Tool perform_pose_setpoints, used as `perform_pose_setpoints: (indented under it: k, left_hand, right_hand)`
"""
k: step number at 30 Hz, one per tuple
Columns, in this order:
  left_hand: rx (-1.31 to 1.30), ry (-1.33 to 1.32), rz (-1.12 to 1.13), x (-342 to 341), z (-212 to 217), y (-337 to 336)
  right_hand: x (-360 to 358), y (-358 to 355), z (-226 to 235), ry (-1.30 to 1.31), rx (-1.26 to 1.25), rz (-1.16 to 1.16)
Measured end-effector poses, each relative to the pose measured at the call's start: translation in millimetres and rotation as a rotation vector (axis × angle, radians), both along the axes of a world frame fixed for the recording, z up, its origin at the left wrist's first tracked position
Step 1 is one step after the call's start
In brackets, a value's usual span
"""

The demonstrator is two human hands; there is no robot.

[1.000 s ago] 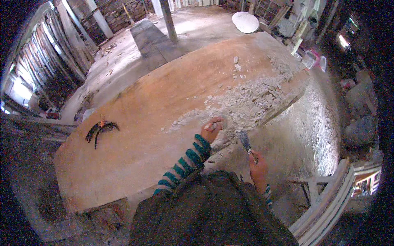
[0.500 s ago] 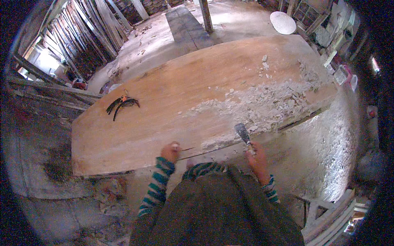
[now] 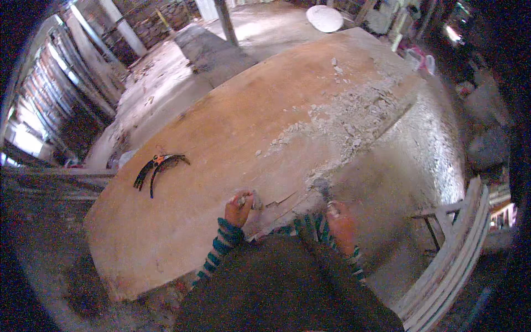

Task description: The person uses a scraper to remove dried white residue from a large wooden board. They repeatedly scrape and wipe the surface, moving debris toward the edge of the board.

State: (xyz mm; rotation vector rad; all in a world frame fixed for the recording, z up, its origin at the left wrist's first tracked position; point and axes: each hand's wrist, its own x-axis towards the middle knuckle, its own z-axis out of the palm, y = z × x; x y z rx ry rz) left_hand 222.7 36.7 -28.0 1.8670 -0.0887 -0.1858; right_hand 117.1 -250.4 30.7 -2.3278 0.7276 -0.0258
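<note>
My right hand (image 3: 341, 226) is closed round a scraper, its dusty flat blade (image 3: 322, 186) over the near edge of a broad wooden board (image 3: 193, 221). The blade is slightly blurred. To its left my left hand (image 3: 238, 210) is closed above the board near a crack in the surface. A greyish-white bit (image 3: 256, 201) shows at its fingers, too unclear to name. Pale flakes and chips (image 3: 354, 119) lie scattered over the right half of the board. On the left part rests a black, curved, several-armed object with an orange middle (image 3: 158, 160).
A pale round disc (image 3: 325, 19) lies on the dusty floor beyond the board. Behind stand a wooden post (image 3: 227, 23) and a dark plank (image 3: 204, 48). Long timbers (image 3: 83, 61) lean at the far left. White wooden frame parts (image 3: 451, 260) stand at the right.
The view has turned, so the board appears tilted and shifted left. My left hand is farther over the board. The scraper in my right hand has come down along the near edge.
</note>
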Motion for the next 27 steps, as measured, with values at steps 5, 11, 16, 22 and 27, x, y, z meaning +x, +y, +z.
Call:
perform_pose_setpoints:
  k: [5, 11, 16, 22, 27]
  left_hand:
    - [-0.071, -0.168, -0.019, -27, -29, 23]
    - [-0.157, -0.556, -0.157, -22, -21, 2]
    - [-0.221, -0.576, -0.375, -5, 8, -39]
    - [0.100, -0.536, -0.641, 7, -18, -53]
    - [0.284, -0.586, -0.837, 3, -19, -61]
  right_hand:
    - [-31, 76, -37, -0.179, -0.034, 0.038]
    - [-32, 116, -27, -0.015, -0.175, -0.089]
    - [-16, 124, -29, -0.045, -0.199, -0.200]
    - [-22, 125, -43, -0.125, -0.251, -0.201]
    - [23, 104, -55, -0.196, -0.240, -0.275]
